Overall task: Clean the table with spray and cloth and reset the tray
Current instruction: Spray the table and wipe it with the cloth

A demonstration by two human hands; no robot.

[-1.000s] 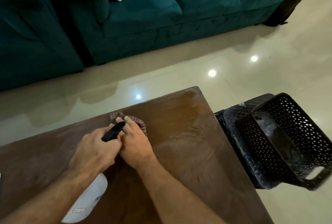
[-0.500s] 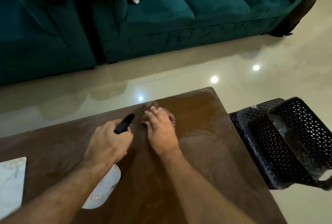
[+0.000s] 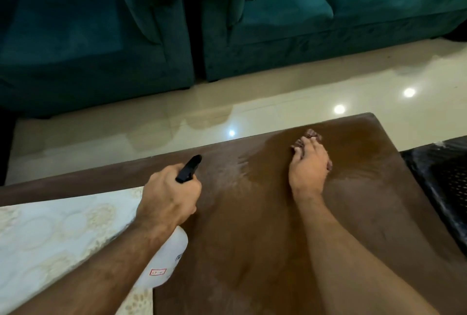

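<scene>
1. our right hand (image 3: 309,170) now lies flat on the cloth (image 3: 311,135) near the table's (image 3: 252,239) far right corner; half a second ago it sat closer to the middle, so the wipe is travelling rightward
2. its fingers are straight and close together, pressing the cloth down; only the cloth's striped edges show around them
3. our left hand (image 3: 169,198) has drawn apart from the right; its fingers curl round the neck of the spray bottle (image 3: 166,261), black nozzle pointing at the wet patch
4. a pale patterned mat (image 3: 50,239) has come into view at the left
5. we judge the right end nearly wiped; the mat side and the tray reset remain; the tray is not in view
</scene>
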